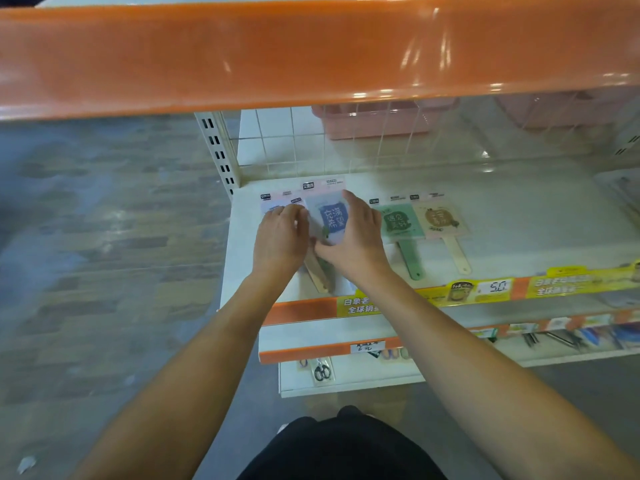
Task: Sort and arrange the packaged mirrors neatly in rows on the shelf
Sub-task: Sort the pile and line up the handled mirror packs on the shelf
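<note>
Several packaged hand mirrors lie on the white shelf (502, 216). A blue-faced mirror pack (330, 216) sits at the left end, over other pale packs. My right hand (353, 237) grips it, thumb under its lower edge and fingers along its right side. My left hand (280, 237) rests with bent fingers on the pack stack (273, 202) beside it. Handles (320, 271) poke out below my hands. To the right lie a green mirror pack (398, 223) and a beige mirror pack (441, 220), side by side, handles toward me.
An orange shelf edge (311, 53) overhangs close above. A wire grid back panel (346, 143) with a pink basket (377, 119) behind it closes the rear. Price strips (485, 289) line the shelf front. Lower shelves hold scissors (322, 372). The floor lies left.
</note>
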`<control>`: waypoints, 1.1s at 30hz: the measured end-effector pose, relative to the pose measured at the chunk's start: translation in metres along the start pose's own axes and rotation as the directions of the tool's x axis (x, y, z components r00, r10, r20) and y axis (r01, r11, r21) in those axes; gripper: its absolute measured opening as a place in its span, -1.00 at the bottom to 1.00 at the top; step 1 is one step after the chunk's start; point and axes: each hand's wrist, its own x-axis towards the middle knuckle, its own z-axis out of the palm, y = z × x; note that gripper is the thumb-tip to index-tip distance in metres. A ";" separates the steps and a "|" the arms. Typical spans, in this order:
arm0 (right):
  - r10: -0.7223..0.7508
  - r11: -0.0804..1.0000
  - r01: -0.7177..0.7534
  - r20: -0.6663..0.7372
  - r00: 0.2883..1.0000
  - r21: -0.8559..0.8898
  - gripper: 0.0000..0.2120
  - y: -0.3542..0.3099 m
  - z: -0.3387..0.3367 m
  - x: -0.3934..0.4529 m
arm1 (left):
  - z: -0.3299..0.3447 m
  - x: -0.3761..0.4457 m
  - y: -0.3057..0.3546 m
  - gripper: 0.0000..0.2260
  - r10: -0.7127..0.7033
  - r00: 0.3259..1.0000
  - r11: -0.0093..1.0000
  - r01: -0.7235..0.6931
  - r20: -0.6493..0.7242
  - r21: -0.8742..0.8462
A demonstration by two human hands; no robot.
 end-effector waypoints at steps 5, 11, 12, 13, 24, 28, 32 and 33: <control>-0.014 1.000 0.013 0.055 0.998 0.010 0.02 0.012 -0.009 0.001 | 0.002 0.001 0.016 -0.72 -0.103 0.992 0.946 0.119 0.071 -0.301; 0.195 0.918 -0.227 0.128 0.972 0.324 -0.47 0.023 -0.021 0.002 | -0.002 0.003 0.026 -0.68 -0.166 0.984 0.893 0.178 0.065 -0.414; 0.196 0.920 -0.225 0.120 0.973 0.322 -0.60 0.025 -0.022 0.003 | -0.001 0.004 0.026 -0.68 -0.154 0.986 0.902 0.164 0.057 -0.399; 0.192 0.919 -0.218 0.109 0.975 0.329 -0.69 0.025 -0.022 0.003 | 0.000 0.004 0.024 -0.68 -0.137 0.989 0.914 0.145 0.048 -0.380; 0.248 0.857 -0.246 0.056 0.967 0.452 -0.75 0.020 -0.020 0.004 | 0.000 -0.001 0.029 -0.77 -0.112 0.994 0.926 0.101 -0.008 -0.364; 0.291 0.820 -0.268 0.036 0.956 0.506 -0.72 0.016 -0.018 0.005 | 0.007 -0.002 0.024 -0.84 -0.038 0.999 0.950 0.024 -0.039 -0.310; 0.284 0.815 -0.257 0.028 0.958 0.519 -0.71 0.015 -0.018 0.006 | 0.006 -0.001 0.021 -0.85 -0.013 1.000 0.958 0.005 -0.027 -0.286; 0.283 0.815 -0.255 0.027 0.959 0.521 -0.71 0.015 -0.017 0.006 | 0.006 -0.001 0.021 -0.85 -0.005 0.999 0.960 -0.004 -0.031 -0.281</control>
